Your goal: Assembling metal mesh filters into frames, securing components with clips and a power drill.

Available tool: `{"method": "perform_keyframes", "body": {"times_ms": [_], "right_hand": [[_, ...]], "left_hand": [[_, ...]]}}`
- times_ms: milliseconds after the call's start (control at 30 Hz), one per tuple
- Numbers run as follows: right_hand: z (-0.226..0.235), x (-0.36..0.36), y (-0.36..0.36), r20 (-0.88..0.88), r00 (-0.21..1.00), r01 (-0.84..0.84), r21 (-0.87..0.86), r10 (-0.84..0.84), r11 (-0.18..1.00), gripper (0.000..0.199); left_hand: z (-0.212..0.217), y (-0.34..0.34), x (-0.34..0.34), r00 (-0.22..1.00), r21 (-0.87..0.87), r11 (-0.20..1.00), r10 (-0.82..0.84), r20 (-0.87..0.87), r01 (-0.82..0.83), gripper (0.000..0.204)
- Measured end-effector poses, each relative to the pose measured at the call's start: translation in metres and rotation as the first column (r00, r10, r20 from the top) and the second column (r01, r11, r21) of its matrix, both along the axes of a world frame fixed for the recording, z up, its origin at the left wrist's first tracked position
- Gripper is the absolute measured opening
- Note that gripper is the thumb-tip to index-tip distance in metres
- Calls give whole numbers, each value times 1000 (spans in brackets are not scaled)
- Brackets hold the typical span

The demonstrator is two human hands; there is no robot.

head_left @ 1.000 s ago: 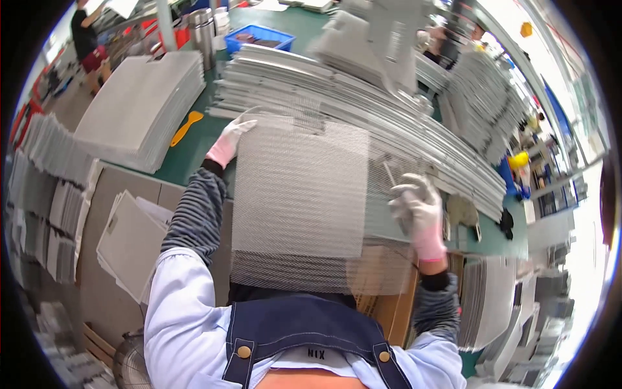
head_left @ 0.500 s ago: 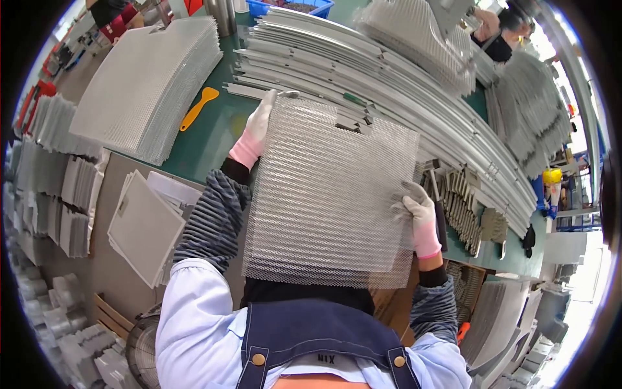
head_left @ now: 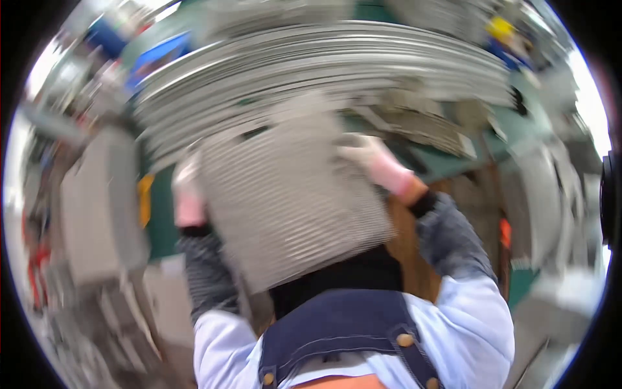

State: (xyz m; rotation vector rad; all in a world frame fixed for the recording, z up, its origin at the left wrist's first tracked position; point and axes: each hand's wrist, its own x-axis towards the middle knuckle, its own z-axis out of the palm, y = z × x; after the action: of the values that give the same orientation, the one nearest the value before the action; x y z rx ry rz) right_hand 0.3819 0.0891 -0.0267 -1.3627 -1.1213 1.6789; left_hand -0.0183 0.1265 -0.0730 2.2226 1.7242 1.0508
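Observation:
A square sheet of silvery metal mesh (head_left: pixel 285 201), with a small notch-like slot near its far edge, is held up tilted in front of my body. My left hand (head_left: pixel 188 188), in a white and pink glove, is closed on its left edge toward the far corner. On the opposite edge, my gloved right hand (head_left: pixel 368 159) grips the sheet near its far right corner. Motion blurs the picture, so single fingers are hard to make out. Below the sheet's near edge is my dark apron.
Long silvery metal strips (head_left: pixel 311 58) lie across the green table beyond the sheet. A stack of mesh sheets (head_left: pixel 100 201) and a yellow scraper (head_left: pixel 145 200) are at the left. Small metal parts (head_left: pixel 421 126) lie beyond my right hand. A blue bin (head_left: pixel 162 57) stands far left.
My view has turned to the right, so the table's things appear shifted left. The mesh sheet looks rotated, and my right hand is farther up its right edge.

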Motion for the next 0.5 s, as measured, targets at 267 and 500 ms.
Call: {"method": "perform_keyframes", "body": {"times_ms": [267, 500], "right_hand": [[119, 237, -142, 769, 264, 36, 595, -582, 803, 36], [125, 351, -252, 980, -184, 406, 9, 72, 914, 92]], "left_hand": [[15, 0, -8, 707, -261, 955, 86, 702, 143, 42], [18, -6, 7, 798, -265, 959, 84, 597, 97, 44]]}}
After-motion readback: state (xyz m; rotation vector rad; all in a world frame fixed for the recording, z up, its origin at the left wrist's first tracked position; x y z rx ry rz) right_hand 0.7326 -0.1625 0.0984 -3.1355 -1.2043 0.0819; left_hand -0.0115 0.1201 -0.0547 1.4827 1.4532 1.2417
